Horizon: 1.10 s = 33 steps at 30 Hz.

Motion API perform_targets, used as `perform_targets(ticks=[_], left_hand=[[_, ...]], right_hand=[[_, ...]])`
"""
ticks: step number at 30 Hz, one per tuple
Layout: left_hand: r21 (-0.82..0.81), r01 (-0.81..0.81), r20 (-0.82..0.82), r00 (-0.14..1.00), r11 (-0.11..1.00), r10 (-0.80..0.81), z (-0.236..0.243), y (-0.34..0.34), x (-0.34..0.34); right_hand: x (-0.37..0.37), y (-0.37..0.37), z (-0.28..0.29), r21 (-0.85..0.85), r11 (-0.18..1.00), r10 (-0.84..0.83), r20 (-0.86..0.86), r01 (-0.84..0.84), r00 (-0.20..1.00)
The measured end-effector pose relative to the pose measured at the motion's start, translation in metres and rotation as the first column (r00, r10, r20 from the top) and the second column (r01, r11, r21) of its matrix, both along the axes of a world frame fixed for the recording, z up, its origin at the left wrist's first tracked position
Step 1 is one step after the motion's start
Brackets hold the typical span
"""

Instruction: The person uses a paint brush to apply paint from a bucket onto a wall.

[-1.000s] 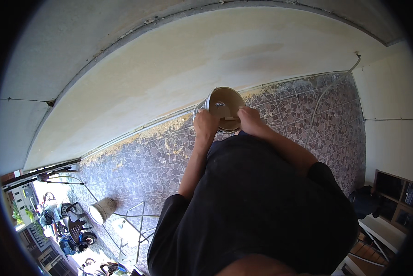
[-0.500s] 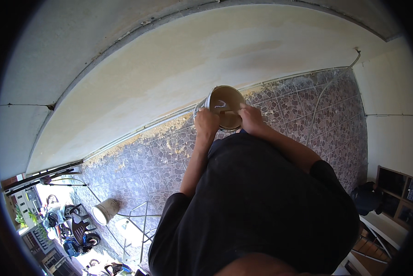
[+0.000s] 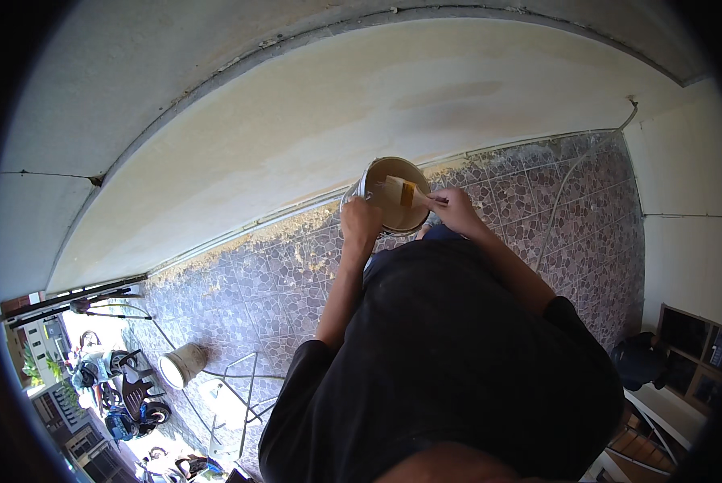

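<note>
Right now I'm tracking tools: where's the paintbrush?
The paintbrush is just above centre in the head view, in the right hand, bristles at the mouth of the bucket.

Brush (image 3: 404,194) in right grip (image 3: 459,212) at bucket mouth (image 3: 407,167)

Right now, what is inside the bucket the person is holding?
A brush in the right hand shows within the mouth of the bucket, against a tan interior. Whatever lies directly behind the brush is covered.
</note>
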State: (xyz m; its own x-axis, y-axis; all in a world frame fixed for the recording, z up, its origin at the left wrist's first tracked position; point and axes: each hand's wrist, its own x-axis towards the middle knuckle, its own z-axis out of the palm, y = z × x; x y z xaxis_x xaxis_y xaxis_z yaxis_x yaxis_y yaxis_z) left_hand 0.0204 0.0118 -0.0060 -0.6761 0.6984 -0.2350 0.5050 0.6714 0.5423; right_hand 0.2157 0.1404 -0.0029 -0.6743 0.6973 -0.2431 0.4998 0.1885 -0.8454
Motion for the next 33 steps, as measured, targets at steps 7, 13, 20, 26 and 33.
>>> perform_targets(ticks=[7, 13, 20, 26, 33], left_hand=[[-0.054, 0.009, 0.064, 0.998, 0.999, -0.005, -0.009, -0.002, -0.005], [-0.016, -0.039, 0.193, 0.980, 0.999, 0.041, -0.018, -0.005, -0.015], [0.001, -0.100, 0.177, 0.979, 0.995, 0.099, -0.007, -0.018, -0.023], [0.010, -0.170, 0.066, 0.983, 0.985, 0.169, -0.002, -0.029, -0.022], [-0.040, -0.253, 0.158, 0.954, 0.967, 0.256, -0.021, -0.056, -0.032]], right_hand=[[-0.014, -0.015, 0.005, 0.474, 0.840, 0.165, 0.241, -0.265, 0.956], [-0.003, 0.001, -0.024, -0.068, 0.996, 0.052, -0.185, -0.066, 0.981], [-0.018, 0.022, -0.014, -0.379, 0.923, -0.052, -0.308, -0.072, 0.950], [-0.085, 0.067, -0.023, 0.132, 0.987, -0.066, -0.212, 0.095, 0.975], [-0.119, 0.111, -0.041, 0.213, 0.970, -0.095, -0.101, 0.115, 0.990]])
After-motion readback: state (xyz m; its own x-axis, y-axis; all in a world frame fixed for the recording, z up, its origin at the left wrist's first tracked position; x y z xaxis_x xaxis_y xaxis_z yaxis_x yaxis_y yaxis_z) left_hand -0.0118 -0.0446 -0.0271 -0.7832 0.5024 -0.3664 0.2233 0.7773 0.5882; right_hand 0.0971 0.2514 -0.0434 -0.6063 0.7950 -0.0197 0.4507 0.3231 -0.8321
